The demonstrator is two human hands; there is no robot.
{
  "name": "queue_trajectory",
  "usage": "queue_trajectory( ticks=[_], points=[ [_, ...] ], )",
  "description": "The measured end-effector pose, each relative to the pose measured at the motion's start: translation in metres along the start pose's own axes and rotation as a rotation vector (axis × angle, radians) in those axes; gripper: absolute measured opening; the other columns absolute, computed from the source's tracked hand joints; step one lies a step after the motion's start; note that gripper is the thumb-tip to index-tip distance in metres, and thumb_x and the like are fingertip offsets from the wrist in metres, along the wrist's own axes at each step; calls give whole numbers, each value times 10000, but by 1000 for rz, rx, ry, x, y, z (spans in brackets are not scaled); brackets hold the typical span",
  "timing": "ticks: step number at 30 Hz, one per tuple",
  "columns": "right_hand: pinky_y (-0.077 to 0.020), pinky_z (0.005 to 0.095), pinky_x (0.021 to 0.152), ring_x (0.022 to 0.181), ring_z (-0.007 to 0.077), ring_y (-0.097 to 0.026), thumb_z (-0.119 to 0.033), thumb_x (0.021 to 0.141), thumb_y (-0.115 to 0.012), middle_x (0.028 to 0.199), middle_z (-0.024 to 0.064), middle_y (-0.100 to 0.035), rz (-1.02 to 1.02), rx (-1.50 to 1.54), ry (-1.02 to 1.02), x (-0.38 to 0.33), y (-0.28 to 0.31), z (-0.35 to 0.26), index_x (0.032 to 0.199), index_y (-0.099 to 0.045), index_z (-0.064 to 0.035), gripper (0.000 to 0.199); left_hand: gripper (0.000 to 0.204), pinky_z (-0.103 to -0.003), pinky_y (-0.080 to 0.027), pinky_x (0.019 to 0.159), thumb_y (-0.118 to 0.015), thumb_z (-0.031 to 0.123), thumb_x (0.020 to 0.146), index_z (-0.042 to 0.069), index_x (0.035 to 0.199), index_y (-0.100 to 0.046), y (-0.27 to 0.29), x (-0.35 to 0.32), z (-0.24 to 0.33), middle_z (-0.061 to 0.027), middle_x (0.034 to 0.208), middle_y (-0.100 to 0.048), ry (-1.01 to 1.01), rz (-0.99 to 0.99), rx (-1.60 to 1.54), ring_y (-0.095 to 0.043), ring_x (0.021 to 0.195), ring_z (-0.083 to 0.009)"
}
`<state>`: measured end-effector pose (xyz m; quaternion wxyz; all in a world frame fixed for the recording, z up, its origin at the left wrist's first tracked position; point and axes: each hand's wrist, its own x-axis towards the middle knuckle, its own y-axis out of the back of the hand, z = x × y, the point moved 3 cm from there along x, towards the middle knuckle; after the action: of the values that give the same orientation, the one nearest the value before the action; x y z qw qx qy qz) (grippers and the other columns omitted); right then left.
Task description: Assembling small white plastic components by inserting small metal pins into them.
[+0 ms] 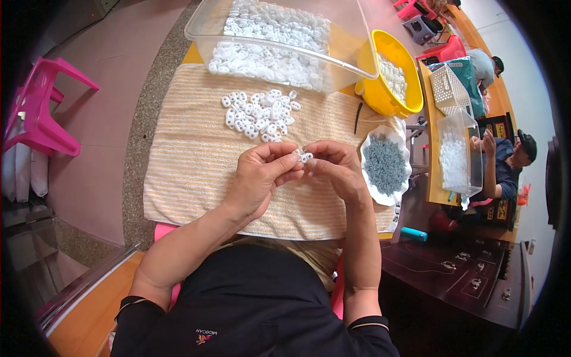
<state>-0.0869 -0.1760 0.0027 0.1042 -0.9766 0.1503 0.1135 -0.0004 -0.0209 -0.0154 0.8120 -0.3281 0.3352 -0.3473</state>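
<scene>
Right now you sit at a table covered by a pale striped towel (196,160), with pinkish floor to your left and a pink plastic stool (38,107) standing there. Your left hand (257,178) and right hand (338,166) meet over the towel's middle, fingertips pinched together on a small white plastic piece (304,156) held between them. Just beyond your hands lies a loose heap of white pieces (260,114) on the towel. Farther back stands a clear plastic bin (351,53) filled with more of them, beside a yellow tub (380,98). To your right, a white dish (372,178) holds small grey parts. Past it another person (505,163) sits at a neighbouring table. The held piece is mostly hidden by your fingers, so its shape is hard to make out, and the clear bin is cut off at the top edge.
</scene>
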Motion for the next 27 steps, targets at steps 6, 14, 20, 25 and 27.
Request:
queue_trajectory(
  ticks=[6,14,20,25,27],
  points=[
    [-532,224,705,801,129,-650,5,871,-614,957,116,-676,-21,97,-53,-3,-13,-3,1082,-631,56,218,158,-275,-585,754,-611,14,899,-9,1055,-616,-1,0,-1,-99,912,-667,-7,-18,-20,-669,807,-151],
    [-515,199,668,822,111,-644,-2,895,-597,971,102,-673,7,208,-41,-1,-20,2,1112,-616,47,224,160,-262,-580,756,-612,11,897,-8,1056,-619,0,1,-2,-90,914,-667,-4,-15,-30,-666,800,-143],
    [-505,190,662,808,95,-643,-22,900,-614,955,81,-680,7,307,-11,1,-20,6,1079,-627,29,187,162,-261,-579,753,-616,12,896,-13,1056,-618,0,1,-2,-92,914,-667,-14,-18,-16,-665,793,-144],
    [-508,193,673,821,103,-649,-7,874,-641,961,85,-684,15,226,-31,-1,-24,3,1137,-625,25,265,159,-256,-580,752,-614,11,897,-16,1054,-618,1,2,-2,-95,915,-665,-24,-12,-19,-664,797,-145],
    [-507,195,677,831,105,-649,-2,869,-644,969,89,-684,-9,247,-21,-1,-24,2,1147,-623,26,280,159,-254,-581,752,-614,10,897,-17,1053,-617,1,2,-2,-96,916,-664,-23,-6,-32,-664,797,-145]
  ],
)
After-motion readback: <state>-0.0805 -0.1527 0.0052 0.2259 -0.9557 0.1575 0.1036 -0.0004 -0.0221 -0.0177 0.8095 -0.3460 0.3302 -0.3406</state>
